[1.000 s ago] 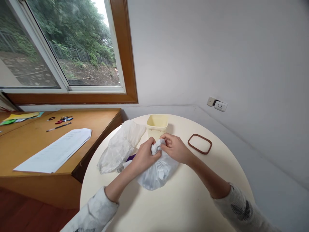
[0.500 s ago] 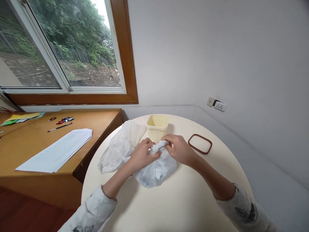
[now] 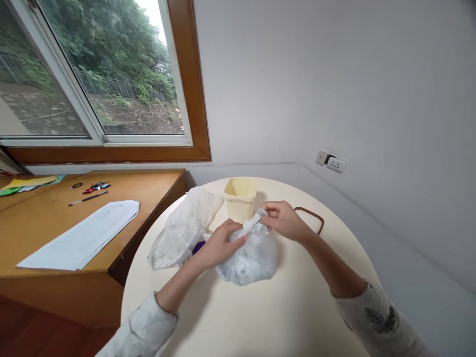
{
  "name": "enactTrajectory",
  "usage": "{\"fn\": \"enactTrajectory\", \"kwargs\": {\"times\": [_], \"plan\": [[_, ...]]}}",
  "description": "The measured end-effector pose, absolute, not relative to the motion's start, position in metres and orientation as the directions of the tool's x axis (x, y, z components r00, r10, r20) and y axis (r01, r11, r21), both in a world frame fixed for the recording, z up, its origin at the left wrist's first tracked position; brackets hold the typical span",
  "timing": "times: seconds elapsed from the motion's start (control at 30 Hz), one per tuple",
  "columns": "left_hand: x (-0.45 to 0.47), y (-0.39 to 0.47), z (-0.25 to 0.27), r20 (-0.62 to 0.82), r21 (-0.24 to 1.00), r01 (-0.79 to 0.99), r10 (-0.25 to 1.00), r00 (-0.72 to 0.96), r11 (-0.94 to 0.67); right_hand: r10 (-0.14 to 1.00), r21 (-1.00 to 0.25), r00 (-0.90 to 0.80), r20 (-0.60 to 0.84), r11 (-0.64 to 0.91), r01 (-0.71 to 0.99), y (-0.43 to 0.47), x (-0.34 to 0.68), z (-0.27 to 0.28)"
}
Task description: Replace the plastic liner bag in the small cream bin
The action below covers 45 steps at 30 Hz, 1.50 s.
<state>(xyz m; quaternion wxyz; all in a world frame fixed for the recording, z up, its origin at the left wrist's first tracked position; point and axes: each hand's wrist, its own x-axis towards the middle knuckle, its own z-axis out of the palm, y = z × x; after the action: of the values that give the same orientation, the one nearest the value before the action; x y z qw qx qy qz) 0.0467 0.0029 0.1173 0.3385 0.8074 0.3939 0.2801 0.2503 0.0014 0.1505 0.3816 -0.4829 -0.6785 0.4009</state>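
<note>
A filled, translucent white plastic bag (image 3: 250,263) sits on the round cream table, its neck twisted into a knot. My left hand (image 3: 222,243) is closed on the bag's left side just below the knot, thumb along the front and fingers behind. Between the thumb and fingertips of my right hand (image 3: 281,220) is the loose end of the neck, pulled up and to the right. Just behind the knot stands a pale yellow plastic bin (image 3: 240,202) with nothing visible inside. Partly covered by my right hand and wrist is a brown rounded frame (image 3: 316,216).
A crumpled white plastic bag (image 3: 180,228) lies left of my hands, with something dark purple (image 3: 198,247) beside it. On the wooden desk (image 3: 156,198) at left are white paper sheets (image 3: 84,235), a pen (image 3: 88,198) and small items. A wall stands behind the table.
My right hand has moved slightly right and up, drawing the bag's twisted end out from the knot. The bag has shifted a little right, and the purple thing has come into view.
</note>
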Motion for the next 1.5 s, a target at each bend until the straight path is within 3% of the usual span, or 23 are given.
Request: {"fn": "enactTrajectory", "kwargs": {"times": [0.17,0.37,0.53,0.83,1.07,1.23,1.5], "plan": [[0.04,0.001,0.09,0.266,0.792,0.415,0.865,0.424,-0.447,0.957,-0.88,-0.01,0.289,0.269,0.391,0.024,0.292,0.175],[0.044,0.003,0.044,0.221,0.809,0.446,0.901,0.374,-0.383,0.888,-0.809,0.21,0.41,0.247,0.534,0.094,0.349,0.184],[0.048,0.004,0.025,0.209,0.825,0.419,0.893,0.399,-0.38,0.881,-0.842,0.311,0.357,0.158,0.516,0.152,0.373,0.163],[0.047,0.005,0.015,0.215,0.8,0.435,0.874,0.436,-0.414,0.929,-0.867,0.36,0.088,-0.106,0.487,0.182,0.374,0.074],[0.046,0.003,0.014,0.22,0.797,0.436,0.874,0.434,-0.417,0.92,-0.808,0.376,0.109,-0.138,0.572,0.184,0.386,0.06],[0.045,0.001,0.017,0.239,0.791,0.447,0.883,0.404,-0.418,0.878,-0.775,0.405,0.255,-0.064,0.628,0.181,0.39,0.083],[0.028,0.008,0.024,0.272,0.813,0.506,0.956,0.107,-0.288,0.731,-0.681,0.278,0.623,0.332,0.653,0.118,0.319,0.105]]}}
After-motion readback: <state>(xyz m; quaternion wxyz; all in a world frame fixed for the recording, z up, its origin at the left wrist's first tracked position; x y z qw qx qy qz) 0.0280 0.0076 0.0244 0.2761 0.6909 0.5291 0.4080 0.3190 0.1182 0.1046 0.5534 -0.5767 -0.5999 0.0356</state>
